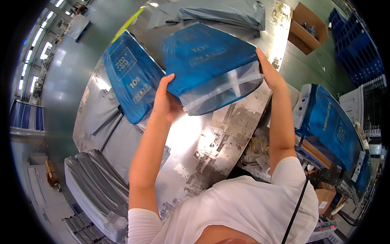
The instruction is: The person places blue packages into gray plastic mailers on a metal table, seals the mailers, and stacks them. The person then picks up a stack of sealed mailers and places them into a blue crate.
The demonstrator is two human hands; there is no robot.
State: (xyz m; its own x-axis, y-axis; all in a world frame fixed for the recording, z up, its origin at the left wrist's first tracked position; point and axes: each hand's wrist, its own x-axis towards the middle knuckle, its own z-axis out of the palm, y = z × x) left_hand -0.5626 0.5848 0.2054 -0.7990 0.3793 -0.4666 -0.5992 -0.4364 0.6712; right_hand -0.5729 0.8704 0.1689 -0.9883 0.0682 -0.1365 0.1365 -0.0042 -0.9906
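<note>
Above the metal table I hold a blue plastic package [211, 57] with a clear, see-through end turned toward me. My left hand [165, 101] grips its near left corner, the thumb lying on the blue top face. At the right edge my right hand [271, 73] is closed on the same package, its fingers partly hidden beneath. A second blue package [130, 81] with pale print lies on the table just left of the held one. Beyond the held package are grey plastic bags [227, 12], and another grey plastic bag [115, 134] lies flat near my left forearm.
The worn metal table [211, 150] shines in front of me. A stack of grey bags [95, 179] sits at its left edge. To the right are a large blue package [329, 126] and an open cardboard box [308, 28] on the floor. Blue pallets [357, 53] stand far right.
</note>
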